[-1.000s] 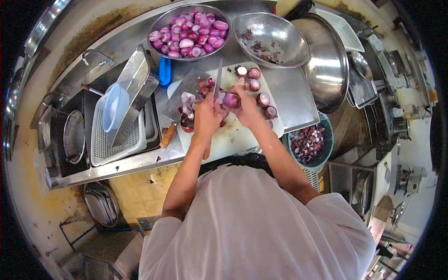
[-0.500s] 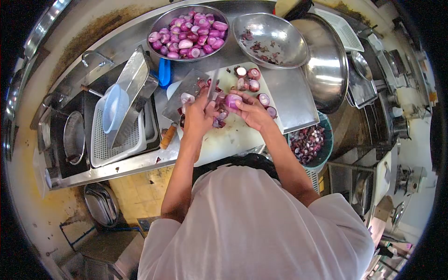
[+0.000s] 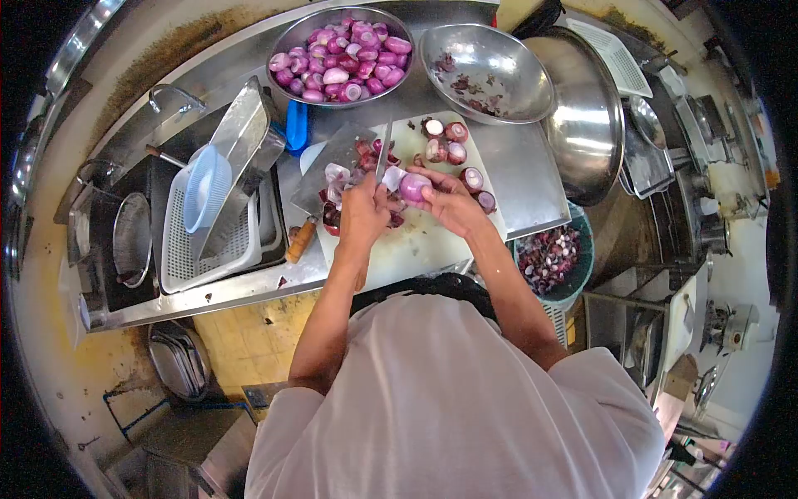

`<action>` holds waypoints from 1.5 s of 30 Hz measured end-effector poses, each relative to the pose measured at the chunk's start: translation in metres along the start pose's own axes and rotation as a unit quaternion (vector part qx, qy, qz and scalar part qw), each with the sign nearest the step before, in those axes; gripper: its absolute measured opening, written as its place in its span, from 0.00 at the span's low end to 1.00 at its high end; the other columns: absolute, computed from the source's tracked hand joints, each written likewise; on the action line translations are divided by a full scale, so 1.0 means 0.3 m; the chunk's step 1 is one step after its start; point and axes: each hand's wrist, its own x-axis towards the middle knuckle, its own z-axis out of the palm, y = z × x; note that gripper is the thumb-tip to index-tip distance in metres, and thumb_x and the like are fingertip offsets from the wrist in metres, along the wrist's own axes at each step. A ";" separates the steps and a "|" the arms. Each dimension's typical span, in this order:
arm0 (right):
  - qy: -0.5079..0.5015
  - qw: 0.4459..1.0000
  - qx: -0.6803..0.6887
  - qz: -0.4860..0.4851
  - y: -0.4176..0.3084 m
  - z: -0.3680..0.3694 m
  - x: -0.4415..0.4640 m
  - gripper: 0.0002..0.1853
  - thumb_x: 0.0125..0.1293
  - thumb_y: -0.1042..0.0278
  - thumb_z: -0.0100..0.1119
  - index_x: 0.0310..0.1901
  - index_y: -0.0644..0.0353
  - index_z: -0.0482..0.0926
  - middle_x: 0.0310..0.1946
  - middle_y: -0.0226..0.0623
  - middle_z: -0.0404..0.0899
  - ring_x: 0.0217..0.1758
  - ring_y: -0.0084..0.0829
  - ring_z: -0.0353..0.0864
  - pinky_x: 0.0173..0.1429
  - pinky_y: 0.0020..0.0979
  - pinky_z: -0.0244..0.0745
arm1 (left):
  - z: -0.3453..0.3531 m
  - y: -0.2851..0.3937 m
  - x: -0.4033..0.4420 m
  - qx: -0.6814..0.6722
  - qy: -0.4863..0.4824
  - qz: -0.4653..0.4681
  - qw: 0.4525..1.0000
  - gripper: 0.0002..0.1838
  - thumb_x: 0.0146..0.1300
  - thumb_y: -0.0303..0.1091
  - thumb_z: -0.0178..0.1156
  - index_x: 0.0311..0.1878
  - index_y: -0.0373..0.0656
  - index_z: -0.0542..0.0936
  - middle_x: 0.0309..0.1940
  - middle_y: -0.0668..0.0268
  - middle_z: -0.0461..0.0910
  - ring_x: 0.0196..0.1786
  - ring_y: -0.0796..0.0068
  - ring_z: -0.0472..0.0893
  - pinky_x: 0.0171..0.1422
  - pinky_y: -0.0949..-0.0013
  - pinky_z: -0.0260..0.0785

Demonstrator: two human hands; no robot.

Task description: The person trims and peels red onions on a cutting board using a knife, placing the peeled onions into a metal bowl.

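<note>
My left hand (image 3: 363, 213) is closed around a knife, whose narrow blade (image 3: 385, 150) points away from me. In my right hand (image 3: 457, 208) is a smooth purple onion (image 3: 413, 188), close to the blade and my left fingers. A pale piece of peel (image 3: 392, 177) shows between the blade and the onion. Both hands are above a white cutting board (image 3: 407, 254). Loose onion skins (image 3: 337, 185) lie around my left hand. Several onions with trimmed ends (image 3: 455, 153) stand on the board's right side. A cleaver with a wooden handle (image 3: 301, 241) lies at the left.
A steel bowl (image 3: 274, 79) full of peeled onions stands at the back. Beside it is a steel bowl (image 3: 524, 66) with scattered skins. A big pot (image 3: 586, 116) is at the right. Below the counter stands a green basket (image 3: 588, 249) of peelings. White baskets (image 3: 208, 266) sit at the left.
The knife has come away from its blurred position and its blade shows clearly. My left hand has moved slightly right. The onion stays in my right hand, with more of its surface showing.
</note>
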 end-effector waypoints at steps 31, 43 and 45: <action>0.043 0.992 -0.120 -0.005 0.019 0.010 0.009 0.26 0.61 0.76 0.69 0.61 0.64 0.75 0.53 0.35 0.78 0.55 0.29 0.80 0.61 0.32 0.79 | 0.043 -0.034 0.009 0.005 0.030 0.029 0.999 0.05 0.62 0.23 0.58 0.41 0.37 0.79 0.25 0.46 0.79 0.29 0.48 0.84 0.33 0.54 0.72; 0.080 0.995 -0.060 -0.004 0.018 0.016 0.014 0.21 0.65 0.75 0.66 0.59 0.65 0.74 0.52 0.35 0.78 0.52 0.29 0.80 0.58 0.33 0.79 | -0.029 0.093 -0.050 -0.152 -0.133 -0.038 0.979 0.19 0.73 0.27 0.51 0.66 0.41 0.72 0.41 0.58 0.84 0.35 0.70 0.88 0.19 0.74 0.75; 0.077 0.995 -0.064 -0.001 0.026 -0.004 0.025 0.21 0.65 0.75 0.66 0.59 0.65 0.74 0.53 0.36 0.78 0.53 0.30 0.80 0.59 0.33 0.79 | -0.007 0.068 -0.046 -0.172 -0.125 -0.061 0.975 0.17 0.73 0.26 0.51 0.62 0.39 0.74 0.40 0.58 0.84 0.34 0.70 0.88 0.18 0.73 0.75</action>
